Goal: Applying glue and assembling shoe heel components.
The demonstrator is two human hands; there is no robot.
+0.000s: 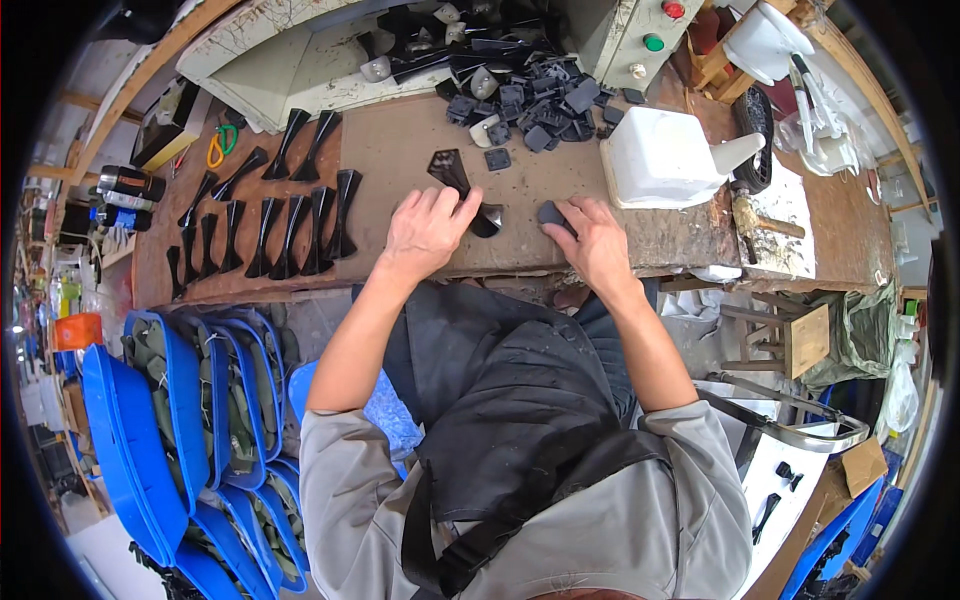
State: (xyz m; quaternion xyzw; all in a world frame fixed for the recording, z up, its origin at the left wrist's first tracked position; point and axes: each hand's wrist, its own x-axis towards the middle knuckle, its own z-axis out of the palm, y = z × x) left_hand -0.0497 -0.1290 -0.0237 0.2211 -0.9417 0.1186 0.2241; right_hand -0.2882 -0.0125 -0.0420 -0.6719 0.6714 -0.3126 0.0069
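In head view, pinching black flared piece (pixel 449 170) by its covered middle in curled left hand (pixel 428 232), jutting ahead; pinching small dark pad (pixel 549 213) at left edge of right hand (pixel 597 240). Apparently at pairing step, with both apart; calling next for careful aligning.

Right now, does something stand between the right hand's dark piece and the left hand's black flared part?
Nothing visible does: only brown work surface shows between the dark piece in the right hand and the black flared part in the left hand.
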